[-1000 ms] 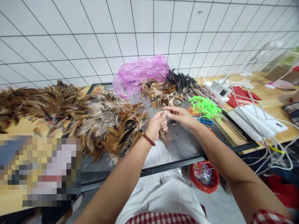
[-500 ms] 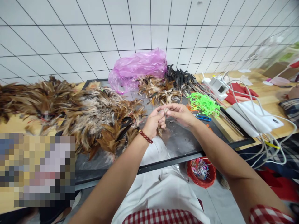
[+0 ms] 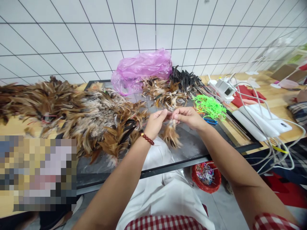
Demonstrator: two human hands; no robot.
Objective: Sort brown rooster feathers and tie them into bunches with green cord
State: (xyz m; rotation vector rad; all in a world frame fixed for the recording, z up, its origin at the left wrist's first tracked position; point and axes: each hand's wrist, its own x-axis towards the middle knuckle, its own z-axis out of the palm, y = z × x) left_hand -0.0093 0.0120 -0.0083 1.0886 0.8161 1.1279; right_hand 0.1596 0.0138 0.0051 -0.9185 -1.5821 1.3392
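Observation:
My left hand [image 3: 155,122] and my right hand [image 3: 188,117] meet above the dark work mat [image 3: 192,145]. Both pinch the top of a small bundle of brown feathers [image 3: 170,134], which hangs down between them. A red bead bracelet [image 3: 147,138] circles my left wrist. A big heap of brown feathers [image 3: 79,118] lies to the left of my hands. A smaller pile of brown and black feathers [image 3: 171,88] sits just behind them.
A pink plastic bag [image 3: 141,70] lies at the back by the tiled wall. Neon green cords [image 3: 209,107] and blue scissors [image 3: 209,120] rest to the right. White devices with cables [image 3: 261,121] cover the right side. A red basket [image 3: 206,177] stands on the floor.
The feather bundle now hangs in plain view below my pinched fingers, where before it was mostly hidden behind my left hand. My hands have stayed close together.

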